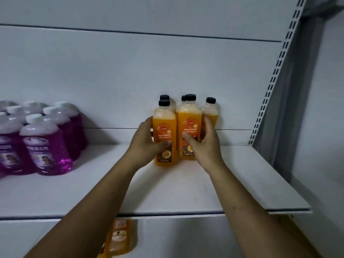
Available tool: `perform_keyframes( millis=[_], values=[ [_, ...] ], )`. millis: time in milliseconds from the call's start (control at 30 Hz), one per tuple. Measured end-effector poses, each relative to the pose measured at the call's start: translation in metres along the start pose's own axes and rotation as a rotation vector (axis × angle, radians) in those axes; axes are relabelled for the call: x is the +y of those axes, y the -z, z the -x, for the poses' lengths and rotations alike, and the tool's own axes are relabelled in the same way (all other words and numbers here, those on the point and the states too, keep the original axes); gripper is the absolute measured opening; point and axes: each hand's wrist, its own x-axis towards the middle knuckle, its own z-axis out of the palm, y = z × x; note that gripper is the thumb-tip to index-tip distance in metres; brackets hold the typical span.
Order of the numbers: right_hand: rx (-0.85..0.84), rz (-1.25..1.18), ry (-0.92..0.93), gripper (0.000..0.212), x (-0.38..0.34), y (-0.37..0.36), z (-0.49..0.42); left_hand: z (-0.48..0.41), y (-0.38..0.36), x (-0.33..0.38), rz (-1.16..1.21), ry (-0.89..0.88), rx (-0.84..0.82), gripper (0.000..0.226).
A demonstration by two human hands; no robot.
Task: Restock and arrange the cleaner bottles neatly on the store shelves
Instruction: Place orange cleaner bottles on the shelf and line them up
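Several orange floor cleaner bottles with black caps stand upright in a cluster at the back of the white shelf (pixel 186 192). My left hand (pixel 147 144) grips the front left orange bottle (pixel 164 125), thumb across its label. My right hand (pixel 204 146) grips the front right orange bottle (pixel 189 118), thumb on the label and fingers round its right side. Both bottles stand on the shelf, side by side and nearly touching. Behind them are two more bottles, mostly hidden, and a fifth bottle (pixel 210 108) stands at the back right.
A group of purple cleaner bottles (pixel 44 144) with white caps fills the shelf's left end. Bare shelf lies between the two groups and in front. A slotted upright (pixel 275 75) bounds the right side. Another orange bottle (pixel 119 237) shows on the shelf below.
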Motion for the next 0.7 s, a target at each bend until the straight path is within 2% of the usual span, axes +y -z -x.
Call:
perform_keyframes(
  millis=[167, 433, 700],
  values=[
    [0.005, 0.016, 0.007, 0.068, 0.022, -0.010, -0.005, -0.002, -0.009, -0.006, -0.055, 0.008, 0.057, 0.078],
    [0.026, 0.033, 0.043, 0.065, 0.029, -0.012, -0.010, -0.009, -0.021, -0.020, 0.048, -0.012, 0.064, 0.086],
    [0.049, 0.078, 0.029, 0.065, 0.032, -0.015, -0.012, -0.014, -0.024, -0.029, 0.045, -0.004, 0.083, 0.093]
  ],
)
